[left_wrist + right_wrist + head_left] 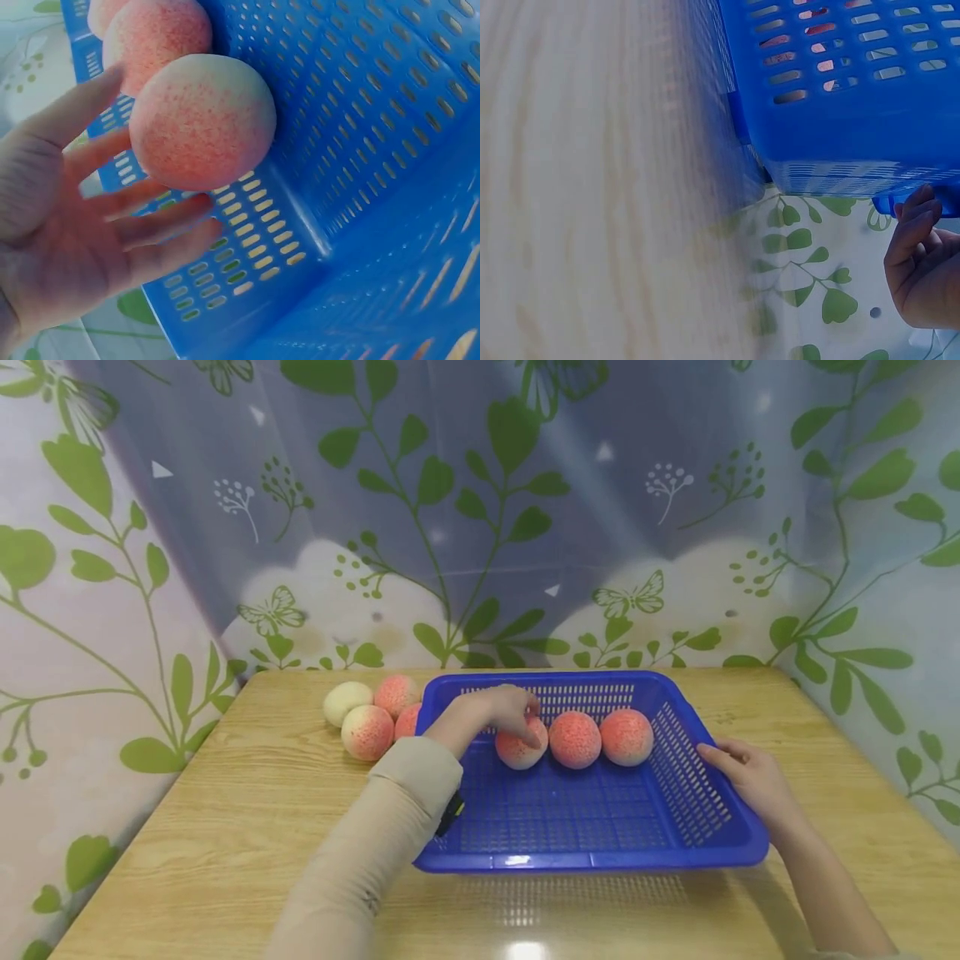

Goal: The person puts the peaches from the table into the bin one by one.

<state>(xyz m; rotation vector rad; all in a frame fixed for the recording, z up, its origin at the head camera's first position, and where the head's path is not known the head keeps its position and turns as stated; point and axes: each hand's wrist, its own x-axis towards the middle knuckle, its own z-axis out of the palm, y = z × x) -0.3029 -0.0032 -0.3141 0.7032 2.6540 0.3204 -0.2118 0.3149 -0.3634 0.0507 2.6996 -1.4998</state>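
A blue plastic basket (555, 860) with slotted walls holds three pink and cream peaches in a row near its far side. My left hand (504, 706) reaches over the left rim, above the leftmost peach (517, 752). In the left wrist view its fingers are spread and fairly straight beside that peach (206, 124), not wrapped round it. The middle peach (575, 740) and the right peach (627, 737) lie alongside. My right hand (753, 781) grips the basket's right rim, thumb on top; in the right wrist view its fingers (915, 229) curl under the rim.
Left of the basket, several more peaches cluster on the wooden table (225, 827): a pale one (348, 704), pinkish ones (367, 732), and one partly hidden by the basket. A leaf-patterned cloth (480, 527) hangs behind the table and at both sides.
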